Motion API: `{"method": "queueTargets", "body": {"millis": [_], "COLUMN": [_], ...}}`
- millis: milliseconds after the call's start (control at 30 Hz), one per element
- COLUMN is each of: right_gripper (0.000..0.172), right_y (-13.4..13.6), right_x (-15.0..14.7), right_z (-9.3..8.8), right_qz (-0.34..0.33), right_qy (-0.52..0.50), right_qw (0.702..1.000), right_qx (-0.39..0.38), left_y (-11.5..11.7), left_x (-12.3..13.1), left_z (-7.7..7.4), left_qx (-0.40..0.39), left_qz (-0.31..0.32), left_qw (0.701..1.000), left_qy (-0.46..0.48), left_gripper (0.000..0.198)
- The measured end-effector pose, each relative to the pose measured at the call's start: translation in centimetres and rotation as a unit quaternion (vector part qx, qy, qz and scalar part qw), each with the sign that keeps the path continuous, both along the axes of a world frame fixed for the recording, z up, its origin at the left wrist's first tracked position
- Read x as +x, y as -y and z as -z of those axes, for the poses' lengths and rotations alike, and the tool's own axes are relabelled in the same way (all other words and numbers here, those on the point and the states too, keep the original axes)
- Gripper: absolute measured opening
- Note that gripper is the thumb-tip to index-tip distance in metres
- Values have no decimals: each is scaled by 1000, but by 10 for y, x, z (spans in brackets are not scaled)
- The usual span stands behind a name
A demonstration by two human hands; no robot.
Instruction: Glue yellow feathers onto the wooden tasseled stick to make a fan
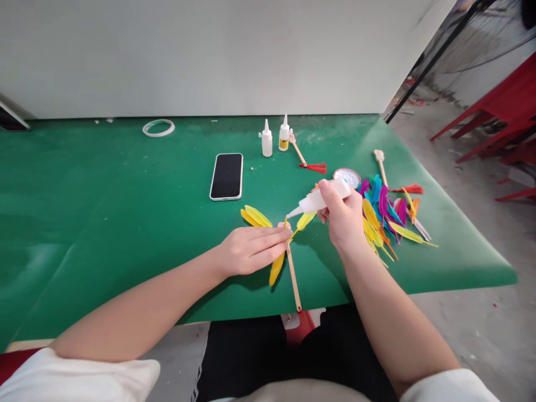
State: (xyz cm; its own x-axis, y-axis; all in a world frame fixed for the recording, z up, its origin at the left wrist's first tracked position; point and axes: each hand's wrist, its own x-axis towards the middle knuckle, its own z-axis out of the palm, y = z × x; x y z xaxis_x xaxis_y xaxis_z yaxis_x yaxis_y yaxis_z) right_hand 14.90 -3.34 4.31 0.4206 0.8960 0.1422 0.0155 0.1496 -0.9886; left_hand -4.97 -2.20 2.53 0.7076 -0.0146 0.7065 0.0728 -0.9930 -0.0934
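Observation:
In my right hand (344,215) is a white glue bottle (322,198), tilted so its nozzle points down and left. The nozzle tip is at the quill of a yellow feather (275,271) that my left hand (251,248) pinches between its fingers. Under those fingertips lies a thin wooden stick (293,276) with a pinkish head, mostly covered by the hand. Yellow feathers fan out from the head: a pair (256,216) on the left and a lighter one (306,220) on the right. A red tassel (301,326) hangs from the stick's lower end over the table edge.
Loose coloured feathers (383,209) lie to the right beside a round lid (347,177). Two small bottles (267,142) stand at the back. Also on the green table (125,190) are a phone (226,176), a tape roll (158,128) and two tasselled sticks (381,167).

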Motion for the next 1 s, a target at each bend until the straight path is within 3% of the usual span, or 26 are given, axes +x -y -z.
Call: {"method": "queueTargets", "body": {"millis": [200, 400, 500, 1000], "right_gripper": [29, 21, 20, 16], "right_y": [8, 17, 19, 22], "right_x": [-1, -6, -6, -6], "right_z": [-8, -19, -20, -19], "right_qz": [9, -38, -14, -27], "right_qy": [98, 179, 191, 223], "right_qw": [994, 980, 977, 968], "right_qx": [44, 78, 91, 110], "left_y": [0, -1, -1, -2], "left_x": [0, -1, -1, -1], "left_z": [0, 0, 1, 2], "left_qx": [6, 0, -2, 0], "left_qz": [0, 2, 0, 1], "left_qw": [1000, 1000, 1000, 1000], "left_qy": [1, -8, -5, -13], "left_gripper": [16, 19, 21, 20]}}
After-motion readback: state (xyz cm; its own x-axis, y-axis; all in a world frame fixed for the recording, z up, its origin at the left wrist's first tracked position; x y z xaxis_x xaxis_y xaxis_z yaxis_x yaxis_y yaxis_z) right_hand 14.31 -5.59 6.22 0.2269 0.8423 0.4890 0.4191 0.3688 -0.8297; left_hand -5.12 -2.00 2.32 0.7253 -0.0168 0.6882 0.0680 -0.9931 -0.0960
